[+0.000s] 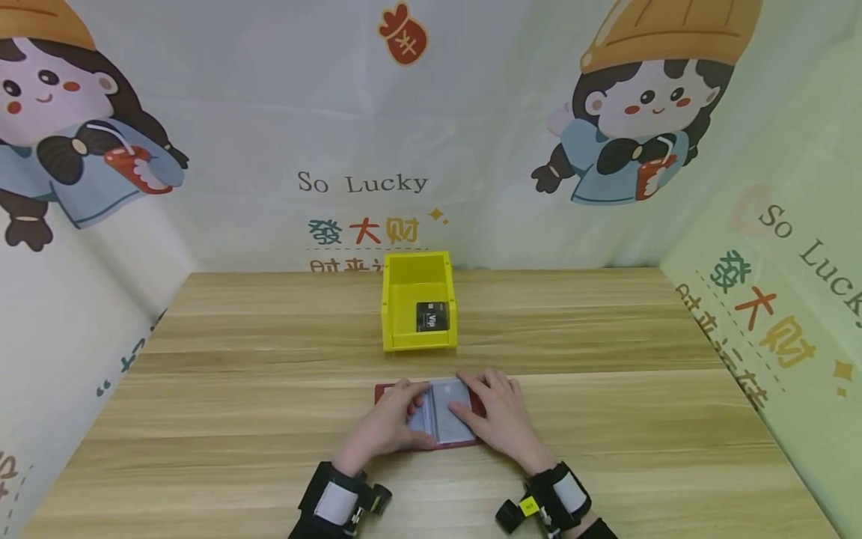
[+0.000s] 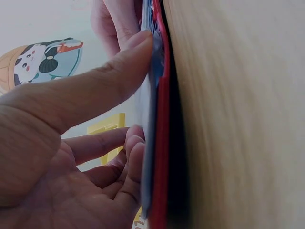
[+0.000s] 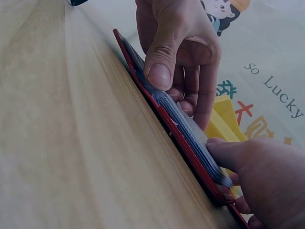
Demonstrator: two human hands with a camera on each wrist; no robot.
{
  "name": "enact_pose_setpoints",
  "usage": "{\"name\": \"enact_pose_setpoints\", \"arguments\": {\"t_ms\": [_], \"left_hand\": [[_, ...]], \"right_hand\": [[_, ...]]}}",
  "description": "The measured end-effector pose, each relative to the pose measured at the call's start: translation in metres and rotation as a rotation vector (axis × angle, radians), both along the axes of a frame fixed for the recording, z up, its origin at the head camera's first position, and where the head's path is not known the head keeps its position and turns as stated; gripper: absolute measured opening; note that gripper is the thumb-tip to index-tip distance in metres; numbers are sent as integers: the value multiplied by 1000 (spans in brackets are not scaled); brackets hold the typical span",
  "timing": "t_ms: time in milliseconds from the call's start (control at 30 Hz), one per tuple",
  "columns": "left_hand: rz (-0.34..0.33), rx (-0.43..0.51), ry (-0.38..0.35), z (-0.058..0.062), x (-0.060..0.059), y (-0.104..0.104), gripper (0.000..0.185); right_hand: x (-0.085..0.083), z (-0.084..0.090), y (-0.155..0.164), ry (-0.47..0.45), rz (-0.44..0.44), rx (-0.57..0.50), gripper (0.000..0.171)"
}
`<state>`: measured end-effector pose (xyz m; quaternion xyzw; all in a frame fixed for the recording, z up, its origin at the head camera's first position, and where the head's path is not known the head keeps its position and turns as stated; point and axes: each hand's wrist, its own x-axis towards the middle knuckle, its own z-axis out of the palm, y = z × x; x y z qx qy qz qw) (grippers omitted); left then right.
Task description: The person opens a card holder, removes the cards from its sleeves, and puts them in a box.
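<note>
We press the open card holder (image 1: 431, 413) flat, left hand (image 1: 387, 423) and right hand (image 1: 498, 415) with fingers relaxed, gripping nothing; next calls for pinching one sleeve.

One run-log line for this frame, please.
left hand: presses card holder | right hand: presses it | card in yellow bin

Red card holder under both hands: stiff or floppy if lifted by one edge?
Probably floppy: the red card holder lies open with loose clear sleeves stacked inside, which would likely fan out. The plastic may be slippery. It lies flat, so it shouldn't roll. Both the left hand and right hand press it.
</note>
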<state>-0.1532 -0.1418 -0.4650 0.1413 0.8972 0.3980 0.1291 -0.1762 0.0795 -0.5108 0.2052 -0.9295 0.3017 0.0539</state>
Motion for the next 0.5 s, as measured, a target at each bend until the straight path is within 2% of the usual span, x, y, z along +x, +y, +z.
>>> {"name": "enact_pose_setpoints", "arguments": {"t_ms": [500], "left_hand": [[-20,17,19,0,1,-3,82]], "right_hand": [[-6,4,-1,-62,-10,-25,50]]}}
